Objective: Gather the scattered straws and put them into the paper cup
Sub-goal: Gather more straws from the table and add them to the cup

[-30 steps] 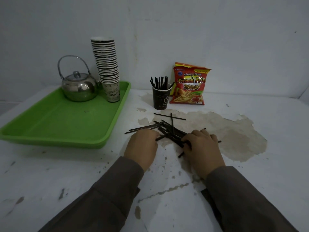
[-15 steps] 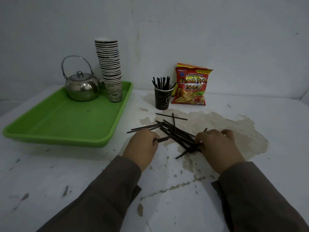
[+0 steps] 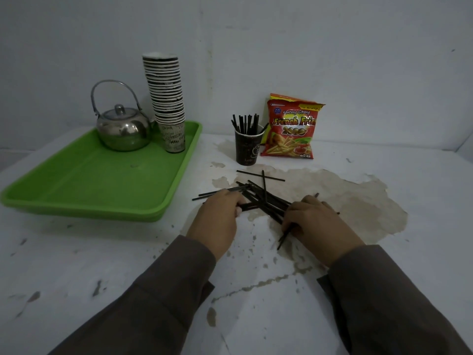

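We see a dim, flat-lit scene with a grey-blue cast. Shadows are soft and faint, deepest toward the lower corners of the frame. The kettle (image 3: 122, 130) at upper left carries small dull highlights. Wide-angle bending curves the frame edges; detail looks slightly soft and grainy.

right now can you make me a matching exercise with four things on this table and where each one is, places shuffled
Things:
1. kettle
2. snack bag
3. paper cup
4. loose straws

Places:
A. flat on the table between both hands
B. on the green tray, beside the stack of cups
C. upright against the wall, behind the dark cup
D. upright on the table, holding straws, left of the red bag

Pairs: 1-B, 2-C, 3-D, 4-A
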Demonstrator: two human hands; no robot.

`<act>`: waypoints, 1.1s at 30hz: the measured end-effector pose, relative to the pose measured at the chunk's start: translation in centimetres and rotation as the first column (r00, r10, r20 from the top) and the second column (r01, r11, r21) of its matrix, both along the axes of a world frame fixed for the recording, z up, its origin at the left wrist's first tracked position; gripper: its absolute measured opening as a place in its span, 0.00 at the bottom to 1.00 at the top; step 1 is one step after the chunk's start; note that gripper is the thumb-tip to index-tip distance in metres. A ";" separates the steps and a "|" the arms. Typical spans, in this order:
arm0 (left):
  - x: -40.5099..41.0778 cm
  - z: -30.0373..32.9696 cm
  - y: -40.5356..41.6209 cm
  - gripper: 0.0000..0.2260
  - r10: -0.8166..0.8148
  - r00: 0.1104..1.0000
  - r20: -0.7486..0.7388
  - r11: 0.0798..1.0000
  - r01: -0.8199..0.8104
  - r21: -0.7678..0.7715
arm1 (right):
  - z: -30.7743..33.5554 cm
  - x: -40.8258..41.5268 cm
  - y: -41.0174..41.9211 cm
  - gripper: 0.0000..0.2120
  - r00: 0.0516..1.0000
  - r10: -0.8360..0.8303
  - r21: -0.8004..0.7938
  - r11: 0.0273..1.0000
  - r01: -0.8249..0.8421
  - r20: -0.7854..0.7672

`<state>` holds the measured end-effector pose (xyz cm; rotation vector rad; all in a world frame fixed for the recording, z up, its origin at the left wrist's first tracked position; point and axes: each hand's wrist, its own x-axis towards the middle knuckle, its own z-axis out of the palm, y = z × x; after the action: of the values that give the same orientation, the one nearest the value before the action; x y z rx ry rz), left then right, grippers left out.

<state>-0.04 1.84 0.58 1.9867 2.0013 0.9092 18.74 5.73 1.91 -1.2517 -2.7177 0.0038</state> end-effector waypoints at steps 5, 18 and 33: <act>0.4 1.0 -0.5 0.08 -0.032 0.988 0.152 0.995 0.016 0.100 | 0.7 0.2 -0.3 0.09 0.972 -0.083 -0.064 0.995 0.070 -0.219; 0.8 2.8 -1.7 0.14 -0.160 0.630 0.760 0.979 0.002 0.204 | 3.3 -0.2 -1.8 0.02 0.151 -0.199 -0.215 0.972 -0.094 -0.968; 0.5 2.7 -1.6 0.14 -0.126 0.688 0.714 0.957 -0.106 0.271 | 3.2 0.1 -1.7 0.04 0.333 -0.242 -0.314 0.932 -0.182 -0.911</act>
<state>0.45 0.21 3.27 1.3665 1.4327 1.7406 18.82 4.05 5.10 -0.8735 -1.6149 0.9811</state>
